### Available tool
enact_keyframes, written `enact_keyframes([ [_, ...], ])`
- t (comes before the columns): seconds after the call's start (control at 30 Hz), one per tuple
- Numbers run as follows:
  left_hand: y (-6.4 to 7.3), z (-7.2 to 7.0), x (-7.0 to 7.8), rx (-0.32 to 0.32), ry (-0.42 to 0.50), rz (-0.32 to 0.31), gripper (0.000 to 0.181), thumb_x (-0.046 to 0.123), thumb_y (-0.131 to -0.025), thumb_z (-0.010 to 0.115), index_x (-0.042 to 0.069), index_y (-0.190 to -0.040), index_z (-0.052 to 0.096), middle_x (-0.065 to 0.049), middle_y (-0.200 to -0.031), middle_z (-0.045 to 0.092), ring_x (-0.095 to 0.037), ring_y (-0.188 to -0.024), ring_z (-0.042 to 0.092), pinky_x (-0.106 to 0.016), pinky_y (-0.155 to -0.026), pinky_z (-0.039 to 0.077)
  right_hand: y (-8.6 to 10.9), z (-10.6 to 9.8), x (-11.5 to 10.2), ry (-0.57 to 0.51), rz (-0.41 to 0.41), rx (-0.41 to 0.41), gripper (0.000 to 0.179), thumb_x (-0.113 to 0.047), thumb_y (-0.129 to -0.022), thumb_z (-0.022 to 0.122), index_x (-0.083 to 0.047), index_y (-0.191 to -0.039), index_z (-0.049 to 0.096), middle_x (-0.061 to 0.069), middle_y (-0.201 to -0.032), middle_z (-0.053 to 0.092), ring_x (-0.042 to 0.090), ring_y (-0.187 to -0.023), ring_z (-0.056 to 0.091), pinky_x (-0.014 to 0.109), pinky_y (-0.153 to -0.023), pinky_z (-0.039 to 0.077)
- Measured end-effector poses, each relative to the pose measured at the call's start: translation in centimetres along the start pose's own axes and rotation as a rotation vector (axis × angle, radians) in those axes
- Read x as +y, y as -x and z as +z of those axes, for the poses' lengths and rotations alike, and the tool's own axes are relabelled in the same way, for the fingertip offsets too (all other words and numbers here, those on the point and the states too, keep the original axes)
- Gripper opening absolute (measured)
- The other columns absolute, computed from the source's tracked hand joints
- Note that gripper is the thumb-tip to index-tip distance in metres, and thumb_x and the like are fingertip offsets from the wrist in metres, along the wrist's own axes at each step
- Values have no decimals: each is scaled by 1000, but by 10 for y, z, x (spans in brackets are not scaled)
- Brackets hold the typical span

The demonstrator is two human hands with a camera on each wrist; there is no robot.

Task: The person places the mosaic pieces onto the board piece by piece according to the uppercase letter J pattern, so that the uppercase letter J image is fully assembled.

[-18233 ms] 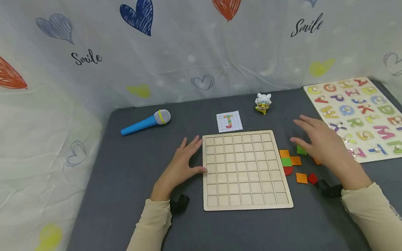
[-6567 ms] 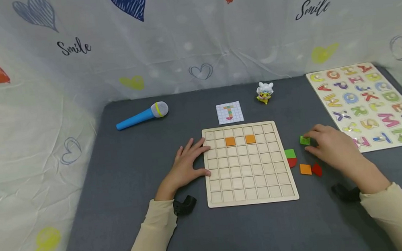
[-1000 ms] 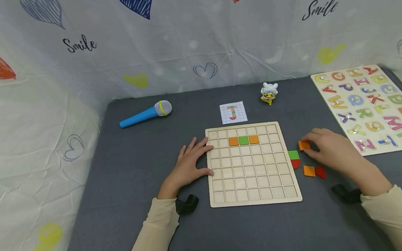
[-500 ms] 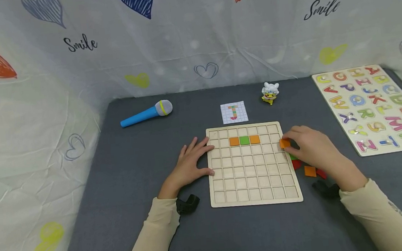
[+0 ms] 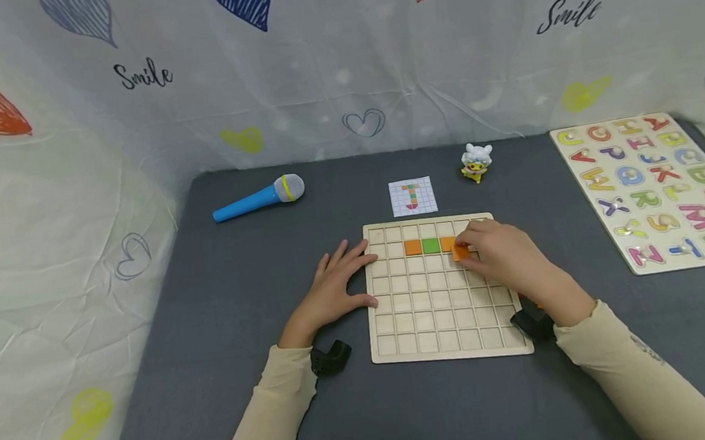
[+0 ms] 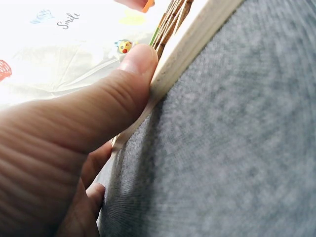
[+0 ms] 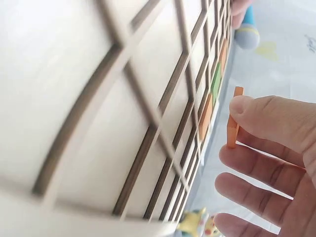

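A wooden grid board (image 5: 424,343) lies on the dark grey table. In its second row from the far side sit an orange square tile (image 5: 413,247), a green square tile (image 5: 431,246) and another orange tile (image 5: 447,243), side by side. My right hand (image 5: 512,258) pinches a loose orange square tile (image 7: 233,129) between thumb and fingers, above the board just right of that row's end. The left hand (image 5: 329,294) rests against the board's left edge, fingers spread, with the thumb (image 6: 133,74) touching the rim in the left wrist view.
Beyond the board lie a gridded pattern card (image 5: 412,196), a small figurine (image 5: 476,162) and a blue toy microphone (image 5: 258,198). An alphabet puzzle board (image 5: 669,193) lies at the right. The right wrist mostly hides loose tiles beside the grid board.
Three tiles have come onto the board since the earliest frame. Over the last second my right hand has carried another orange tile leftward over the board; my left hand stays at its edge.
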State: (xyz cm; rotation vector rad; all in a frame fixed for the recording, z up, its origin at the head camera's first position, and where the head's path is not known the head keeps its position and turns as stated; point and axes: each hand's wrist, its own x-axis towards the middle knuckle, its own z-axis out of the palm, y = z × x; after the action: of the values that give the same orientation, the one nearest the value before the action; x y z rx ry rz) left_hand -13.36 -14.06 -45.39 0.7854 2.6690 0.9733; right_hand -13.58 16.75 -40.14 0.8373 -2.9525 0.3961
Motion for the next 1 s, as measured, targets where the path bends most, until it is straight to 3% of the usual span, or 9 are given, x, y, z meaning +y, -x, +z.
enact_keyframes([
  [0.43, 0, 0, 0, 4, 3, 1, 75, 41, -74, 73, 21, -140, 42, 1, -153, 20, -23, -141, 5, -54, -109, 0, -23, 8, -20, 12, -30, -49, 19, -17, -77, 74, -7, -93, 70, 2, -84, 60, 21, -76, 57, 36, -62, 48],
  [1.0, -1, 0, 1, -2, 1, -12, 76, 41, -73, 73, 22, -140, 42, 2, -153, 20, -22, -142, 4, -52, -109, -1, -26, 17, -22, 67, -51, -69, 22, -17, -75, 74, -9, -95, 71, 2, -85, 60, 22, -77, 57, 37, -61, 47],
])
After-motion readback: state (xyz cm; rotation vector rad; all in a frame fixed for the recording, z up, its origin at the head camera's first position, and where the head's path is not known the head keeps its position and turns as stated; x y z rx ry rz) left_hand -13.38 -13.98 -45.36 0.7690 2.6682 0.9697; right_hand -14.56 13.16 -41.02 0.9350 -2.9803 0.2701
